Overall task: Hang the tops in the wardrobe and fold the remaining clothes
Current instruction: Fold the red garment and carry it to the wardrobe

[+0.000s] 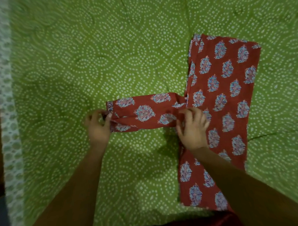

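A red garment (pixel 224 99) printed with pale blue motifs lies flat on the green bedspread (pixel 91 55), its long body running from the far right toward me. One sleeve (pixel 143 113) sticks out to the left. My left hand (pixel 98 128) pinches the sleeve's cuff end between thumb and fingers. At the spot where the sleeve joins the body, my right hand (pixel 192 128) has its fingers curled over the cloth. My right forearm hides part of the garment's near end.
The bedspread's pale patterned border (pixel 8 119) runs down the left side, with dark floor beyond it. A dark red cloth (pixel 192 223) shows at the bottom edge near me.
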Action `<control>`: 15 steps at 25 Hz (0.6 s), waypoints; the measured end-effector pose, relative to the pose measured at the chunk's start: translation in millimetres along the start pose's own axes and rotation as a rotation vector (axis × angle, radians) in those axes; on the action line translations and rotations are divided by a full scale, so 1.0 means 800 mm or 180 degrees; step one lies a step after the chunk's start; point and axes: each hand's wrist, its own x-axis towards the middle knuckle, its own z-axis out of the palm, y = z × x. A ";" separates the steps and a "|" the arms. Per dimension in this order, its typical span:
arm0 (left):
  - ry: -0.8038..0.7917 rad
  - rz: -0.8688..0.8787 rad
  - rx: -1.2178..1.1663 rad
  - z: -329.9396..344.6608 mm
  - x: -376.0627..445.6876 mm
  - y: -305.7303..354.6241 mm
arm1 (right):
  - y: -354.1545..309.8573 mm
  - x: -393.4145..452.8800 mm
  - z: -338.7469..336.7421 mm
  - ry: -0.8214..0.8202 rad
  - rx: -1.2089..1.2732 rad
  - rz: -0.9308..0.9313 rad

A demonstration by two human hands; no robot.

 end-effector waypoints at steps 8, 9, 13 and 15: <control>-0.0580 -0.0731 -0.0703 -0.001 -0.031 -0.024 | -0.105 0.046 0.055 -0.1472 -0.0191 -0.1057; -0.0547 -0.0828 -0.0859 -0.002 -0.034 -0.026 | -0.113 0.055 0.059 -0.1663 -0.0289 -0.1197; -0.0636 -0.0536 -0.0846 -0.013 -0.040 -0.036 | -0.135 0.077 0.066 -0.1896 0.0101 -0.1527; -0.0685 -0.0758 -0.0979 -0.016 -0.035 -0.027 | -0.136 0.086 0.062 -0.1773 0.0750 -0.1065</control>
